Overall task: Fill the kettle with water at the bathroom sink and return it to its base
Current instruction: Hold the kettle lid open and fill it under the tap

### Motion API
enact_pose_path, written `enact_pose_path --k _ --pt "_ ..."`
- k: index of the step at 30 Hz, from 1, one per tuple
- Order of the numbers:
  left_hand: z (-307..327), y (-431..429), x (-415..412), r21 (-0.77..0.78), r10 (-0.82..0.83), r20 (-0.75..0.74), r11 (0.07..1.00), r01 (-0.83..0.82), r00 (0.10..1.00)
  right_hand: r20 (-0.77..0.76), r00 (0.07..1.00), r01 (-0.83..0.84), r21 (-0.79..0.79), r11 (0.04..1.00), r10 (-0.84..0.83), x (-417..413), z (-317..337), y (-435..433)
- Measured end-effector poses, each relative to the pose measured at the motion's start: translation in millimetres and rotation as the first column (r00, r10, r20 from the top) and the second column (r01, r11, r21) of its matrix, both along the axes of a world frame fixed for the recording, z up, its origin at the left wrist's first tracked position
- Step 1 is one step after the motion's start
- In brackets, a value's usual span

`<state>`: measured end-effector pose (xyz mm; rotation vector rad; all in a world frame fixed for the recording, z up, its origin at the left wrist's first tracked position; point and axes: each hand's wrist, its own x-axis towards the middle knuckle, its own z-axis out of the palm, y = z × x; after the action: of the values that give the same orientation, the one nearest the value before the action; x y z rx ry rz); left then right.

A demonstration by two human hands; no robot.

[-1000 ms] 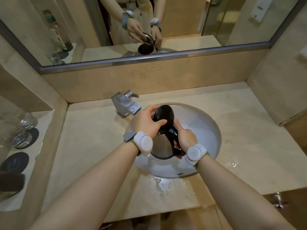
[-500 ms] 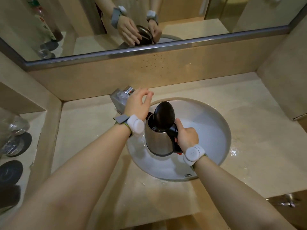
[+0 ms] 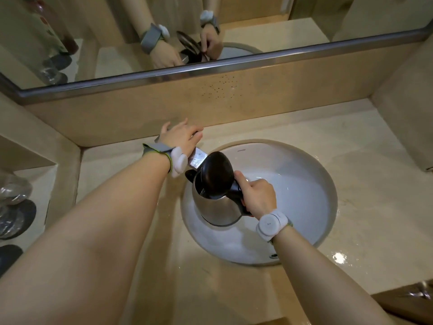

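Room: bathroom alcove with a beige stone counter [image 3: 363,184] and a mirror [image 3: 304,31] running along the far wall.
Right hand: the right hand [image 3: 257,195] is wrapped round the kettle's black handle, with the thumb laid along the top toward the lid hinge.
Left hand: the left hand [image 3: 181,137] lies on top of the tap [image 3: 198,158], fingers stretched fairly straight across it to the right. I cannot tell whether it is pressing.
Wrists: white bands [image 3: 271,224] on both.
Kettle: the steel kettle [image 3: 218,207] is held over the left half of the basin, roughly upright. Its black lid [image 3: 216,174] is flipped up and open. The spout points far-left, just beside the tap's end. I cannot make out any water inside or running.
Basin: round white basin [image 3: 300,207] sunk into the counter, with a small overflow hole at its near rim.
Counter: a shiny puddle [image 3: 339,256] lies near-right of the basin.
Mirror: shows both hands and the open kettle from the far side.
Shelf: a lower shelf [image 3: 39,184] at the left holds wrapped glasses [image 3: 14,191] on dark coasters [image 3: 17,221].
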<state>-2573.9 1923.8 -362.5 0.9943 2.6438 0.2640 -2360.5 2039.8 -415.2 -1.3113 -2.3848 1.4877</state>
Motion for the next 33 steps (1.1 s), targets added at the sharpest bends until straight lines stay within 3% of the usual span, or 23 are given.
enact_pose_path --k 7,33 --pt "-5 0 -8 -0.022 -0.072 -0.056 0.997 0.071 0.996 -0.051 0.995 0.077 -0.066 0.995 -0.081 -8 -4 -6" --pt "-17 5 -16 0.033 0.01 -0.083 0.999 -0.007 0.997 -0.138 0.948 0.254 -0.221 0.942 -0.288 -12 -13 -22"
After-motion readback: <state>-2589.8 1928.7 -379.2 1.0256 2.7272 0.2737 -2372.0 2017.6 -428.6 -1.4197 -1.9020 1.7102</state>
